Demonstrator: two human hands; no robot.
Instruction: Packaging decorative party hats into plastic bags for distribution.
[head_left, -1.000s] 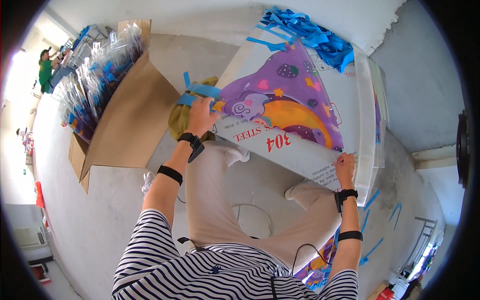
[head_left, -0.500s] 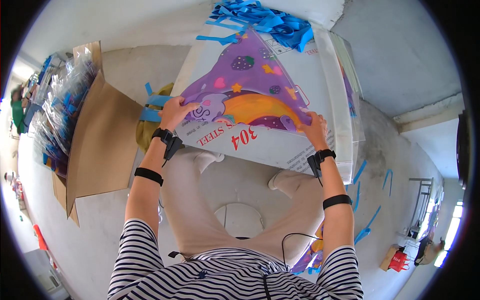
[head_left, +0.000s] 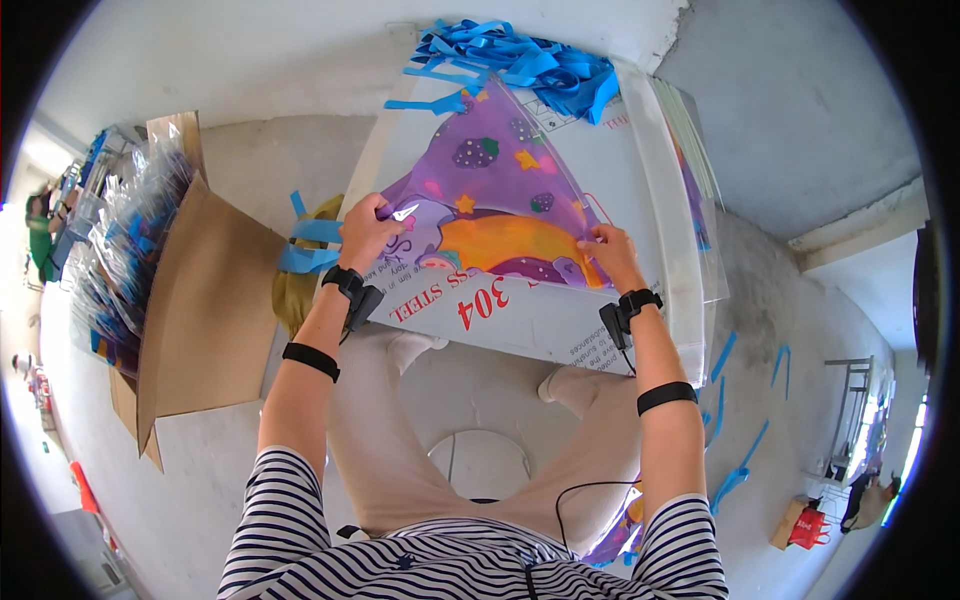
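Note:
A purple triangular printed sheet (head_left: 480, 190), with berries, stars and an orange band, lies on a white printed board (head_left: 470, 312) before me. Its tip points away from me. My left hand (head_left: 368, 236) is closed on the sheet's left corner, which is bent up at the fingers. A small pale pointed shape shows beside that thumb; whether it is a fold or a separate thing I cannot tell. At the right corner, my right hand (head_left: 614, 256) pinches the edge between thumb and fingers.
Blue ribbon strips (head_left: 520, 60) are heaped at the board's far end. An open cardboard box (head_left: 215, 300) full of clear plastic packages (head_left: 125, 260) stands at left. Loose blue strips (head_left: 740, 478) lie on the floor at right. Thin sheets (head_left: 690, 150) are stacked along the board's right side.
My left hand has shifted slightly down and lifted the sheet's left corner, where the pale pointed shape now shows. My right hand has moved a little left along the lower right corner.

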